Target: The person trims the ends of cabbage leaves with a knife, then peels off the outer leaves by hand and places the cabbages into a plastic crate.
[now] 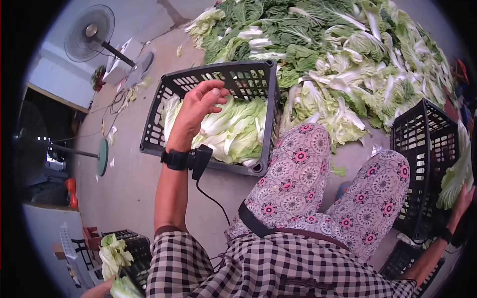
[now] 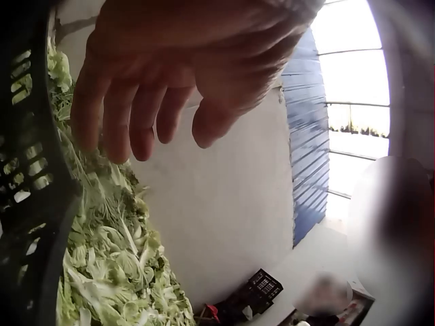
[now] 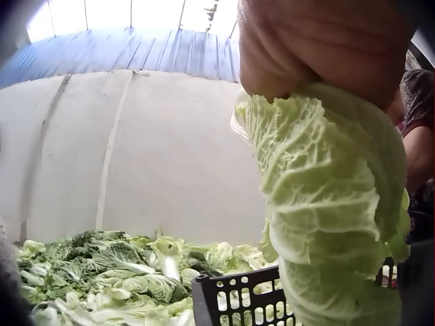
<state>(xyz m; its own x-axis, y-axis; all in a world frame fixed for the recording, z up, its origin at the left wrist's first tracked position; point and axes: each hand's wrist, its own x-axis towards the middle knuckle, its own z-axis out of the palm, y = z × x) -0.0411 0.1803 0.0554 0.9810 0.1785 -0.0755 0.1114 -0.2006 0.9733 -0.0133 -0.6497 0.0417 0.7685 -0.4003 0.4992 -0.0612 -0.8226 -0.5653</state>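
My left hand [image 1: 201,107] is raised over a black crate [image 1: 271,119] of cabbages [image 1: 238,129], its fingers loosely bent with nothing in them. The left wrist view shows that hand [image 2: 177,75] empty too, beside a crate's slatted side [image 2: 51,170]. At the far right of the head view, my right hand [image 1: 464,198] holds a leafy cabbage [image 1: 454,176] beside a second black crate [image 1: 425,164]. In the right wrist view the hand [image 3: 326,47] grips the cabbage [image 3: 323,197] from above, leaves hanging down; its fingertips are hidden.
A large heap of loose leaves [image 1: 348,64] lies beyond the crates. A fan [image 1: 89,32] stands at the upper left, with a cable on the floor near it. Another person's hand [image 1: 99,289] is by cabbages at the lower left. My knees are between the two crates.
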